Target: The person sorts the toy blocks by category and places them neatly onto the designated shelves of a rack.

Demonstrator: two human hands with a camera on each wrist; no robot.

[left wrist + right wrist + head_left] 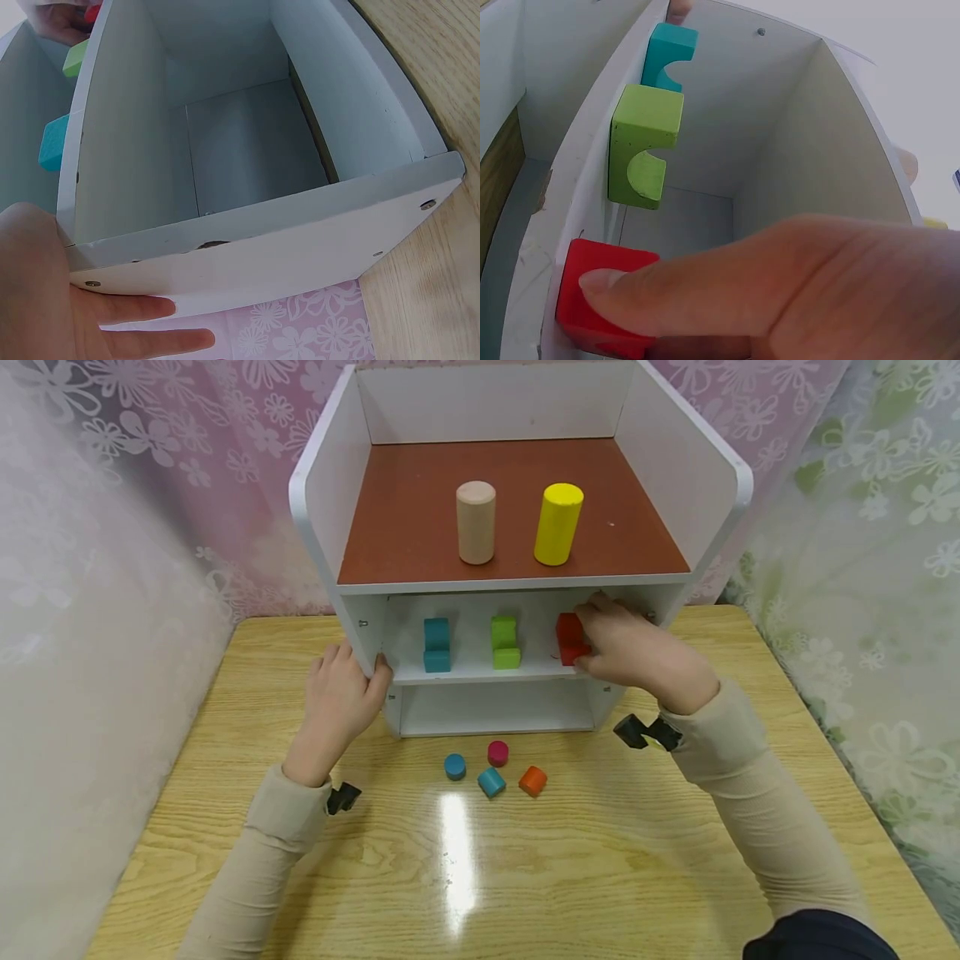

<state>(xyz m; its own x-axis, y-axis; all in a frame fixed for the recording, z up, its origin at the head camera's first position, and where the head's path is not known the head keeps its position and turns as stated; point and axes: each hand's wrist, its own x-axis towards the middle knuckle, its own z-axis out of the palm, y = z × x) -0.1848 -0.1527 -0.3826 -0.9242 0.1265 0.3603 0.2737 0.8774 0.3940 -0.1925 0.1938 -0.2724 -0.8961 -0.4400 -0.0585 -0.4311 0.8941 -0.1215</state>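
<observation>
Nearest the camera: sleeves, 2, both beige (757, 810), each with one black wrist attachment (343, 798). Hands, 2.

Left hand (341, 693): holds the left side panel of the white cabinet (678, 472), count 1, at its front edge; thumb around to the inner face, 2 straight fingers visible along the outer face in the left wrist view.

Right hand (626, 643): grips the red block (577, 307), count 1; thumb pressed on its front face, remaining fingers largely hidden. Location of red block: right end of the middle shelf (472, 677). Cannot tell whether its whole base bears on the shelf.

Notched blocks on same shelf, 3 counting the red: teal block (437, 645) at left, green block (506, 643) in the middle, both upright, well apart.

Brown top deck (408, 510): tall cylinders, 2, upright. Beige cylinder (476, 522) left, yellow cylinder (557, 525) right, apart.

Bench (360, 877), in front of cabinet: small cylinders, 4, grouped near one another. Upright, 2: blue cylinder (454, 767), pink cylinder (498, 753). On their sides, 2: teal cylinder (491, 782), orange cylinder (532, 781).
</observation>
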